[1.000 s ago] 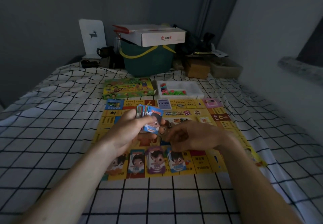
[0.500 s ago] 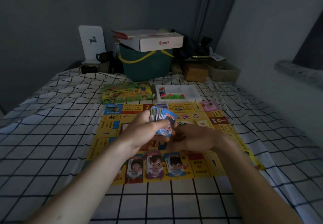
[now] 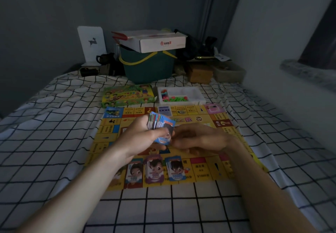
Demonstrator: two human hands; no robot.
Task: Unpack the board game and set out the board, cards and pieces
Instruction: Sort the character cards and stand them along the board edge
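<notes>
Bed [image 3: 54,127]: soft checked sheet, so the board may shift or buckle.
Board [image 3: 234,138]: unfolded on the bed.
Tray of pieces [image 3: 181,96]: beyond the board's far edge.
Sorted card piles [image 3: 154,169]: near edge; a forearm could scatter them.
Card stack [image 3: 160,125]: fanned, clamped in the left hand [image 3: 140,138] grip; could spill.
Right hand [image 3: 198,140]: fingers curled at the top card; pinch uncertain.

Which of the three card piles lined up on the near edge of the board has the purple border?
The middle pile: its top card has a purple frame, while the left pile looks teal with red and the right pile is blue.
</notes>
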